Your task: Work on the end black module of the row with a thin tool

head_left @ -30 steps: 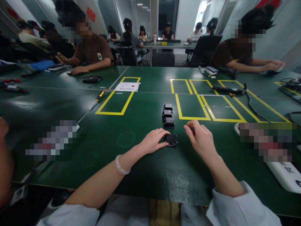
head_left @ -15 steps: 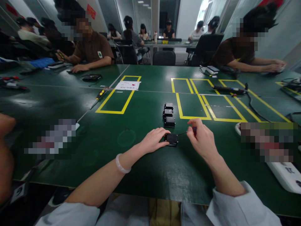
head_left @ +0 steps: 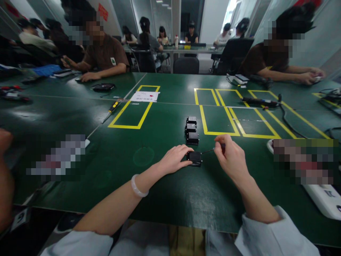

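A small black box-shaped part point(head_left: 195, 157) lies on the green table, gripped at its left side between the thumb and fingers of my left hand point(head_left: 174, 159). My right hand point(head_left: 230, 154) is closed around the dark handle of a thin screwdriver point(head_left: 209, 151), whose shaft points left to the right side of that part. Whether the tip touches a screw there is too small to tell. Just beyond stand three similar black parts in a column: a near one point(head_left: 192, 138), a middle one point(head_left: 191, 128) and a far one point(head_left: 192, 120).
Yellow tape rectangles mark the green table point(head_left: 165, 199). A white paper point(head_left: 145, 96) lies at the back left, near a yellow-black tool point(head_left: 114, 106). A black corded tool point(head_left: 259, 102) is at the back right. A white device point(head_left: 323, 199) lies far right. People sit around.
My right hand has shifted slightly to the right and its fingers have turned a little on the screwdriver. My left hand and the black part are almost unmoved.
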`<state>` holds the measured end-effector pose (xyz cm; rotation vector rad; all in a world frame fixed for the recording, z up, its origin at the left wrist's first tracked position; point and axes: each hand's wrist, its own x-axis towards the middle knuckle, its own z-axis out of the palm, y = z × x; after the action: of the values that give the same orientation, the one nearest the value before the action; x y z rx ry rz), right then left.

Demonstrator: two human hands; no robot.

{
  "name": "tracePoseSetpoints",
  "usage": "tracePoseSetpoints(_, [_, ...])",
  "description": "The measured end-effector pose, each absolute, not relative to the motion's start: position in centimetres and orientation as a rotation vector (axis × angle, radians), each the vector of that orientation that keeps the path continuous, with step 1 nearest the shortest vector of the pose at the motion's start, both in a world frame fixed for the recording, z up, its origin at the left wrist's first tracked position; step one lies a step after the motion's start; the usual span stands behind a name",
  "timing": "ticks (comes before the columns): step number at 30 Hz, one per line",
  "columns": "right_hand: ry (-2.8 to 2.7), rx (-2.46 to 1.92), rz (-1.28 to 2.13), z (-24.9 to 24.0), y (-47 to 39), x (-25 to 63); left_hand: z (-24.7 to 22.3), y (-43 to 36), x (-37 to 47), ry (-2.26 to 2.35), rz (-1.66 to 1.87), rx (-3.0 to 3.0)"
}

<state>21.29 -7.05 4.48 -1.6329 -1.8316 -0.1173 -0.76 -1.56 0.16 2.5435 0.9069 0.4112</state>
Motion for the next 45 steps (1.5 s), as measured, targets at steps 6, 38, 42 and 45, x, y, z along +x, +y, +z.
tracePoseSetpoints(6, [-1.798,-1.650,-0.099,4.74,-7.09,21.39,0.13,-1.53,-0.73,0.904,0.421,2.552])
tracePoseSetpoints(38, [-1.874,-1.530,-0.013,4.72,-7.46,21.31,-0.09,-1.51,-0.76,0.898,0.430,2.556])
tracePoseSetpoints(42, [-1.923,-1.548,-0.093,4.83,-7.49,21.29,-0.06,-1.54,-0.75,0.898,0.438,2.556])
tracePoseSetpoints(45, [-1.963,-1.575,-0.183,4.98,-7.54,21.18,-0.04,-1.55,-0.75,0.899,0.436,2.555])
